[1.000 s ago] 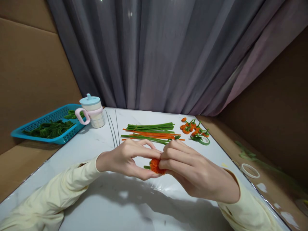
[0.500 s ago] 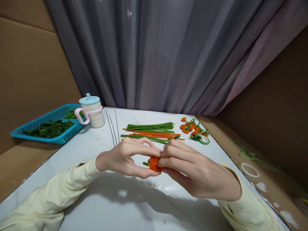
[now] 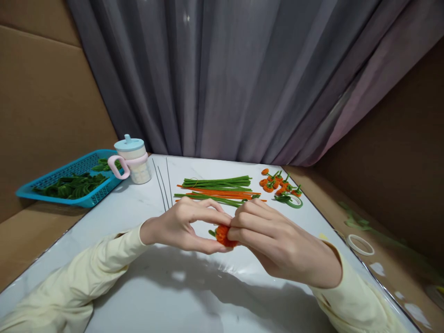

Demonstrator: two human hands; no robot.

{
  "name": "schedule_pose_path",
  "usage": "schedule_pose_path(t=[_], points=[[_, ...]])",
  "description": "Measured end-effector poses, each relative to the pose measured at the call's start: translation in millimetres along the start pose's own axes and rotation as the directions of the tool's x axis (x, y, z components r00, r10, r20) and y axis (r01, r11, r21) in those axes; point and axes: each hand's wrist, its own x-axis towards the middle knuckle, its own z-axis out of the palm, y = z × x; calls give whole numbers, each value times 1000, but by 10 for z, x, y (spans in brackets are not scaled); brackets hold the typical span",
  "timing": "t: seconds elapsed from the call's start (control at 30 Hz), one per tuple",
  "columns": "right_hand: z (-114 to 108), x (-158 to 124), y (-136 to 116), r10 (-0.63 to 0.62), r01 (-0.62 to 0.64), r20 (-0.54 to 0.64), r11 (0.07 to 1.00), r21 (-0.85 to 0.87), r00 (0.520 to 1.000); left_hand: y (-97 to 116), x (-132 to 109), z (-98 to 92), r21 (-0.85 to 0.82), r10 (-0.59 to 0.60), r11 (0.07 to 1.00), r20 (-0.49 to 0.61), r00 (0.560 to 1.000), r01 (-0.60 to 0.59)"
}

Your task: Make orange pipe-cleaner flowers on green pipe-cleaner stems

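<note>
Between both hands, above the near middle of the table, is a small ribbed orange pipe-cleaner pumpkin (image 3: 223,236) with a green stem pointing left. My left hand (image 3: 189,226) curves round it, thumb along its lower edge and fingertips at its top. My right hand (image 3: 274,238) pinches its right side, and those fingertips hide part of it. Just beyond my hands lie green pipe cleaners (image 3: 218,182) and orange pipe cleaners (image 3: 229,193) in rows. Several similar orange pumpkins (image 3: 268,188) with green stems are grouped at the back right.
A blue basket (image 3: 83,201) of green leaf-like pieces stands at the left, beside a cup (image 3: 138,173) with a pink handle. Thin dark wires (image 3: 161,187) lie near it. A roll of green tape (image 3: 296,203) sits at the right; a white ring (image 3: 360,245) lies beyond the table edge.
The pumpkin has shifted very slightly right and turned a little in my fingers. My right hand has moved slightly left; both hands keep hold.
</note>
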Motion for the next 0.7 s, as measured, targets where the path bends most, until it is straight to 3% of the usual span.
schedule_pose_path(t=[0.33,0.7], points=[[25,20,-22,-7,6,-18,999,-44,1000,-27,-19,-8,-85,-35,996,23,999,37],[39,19,-11,21,-23,-62,999,-25,998,-100,-59,10,6,-118,993,104,987,118]])
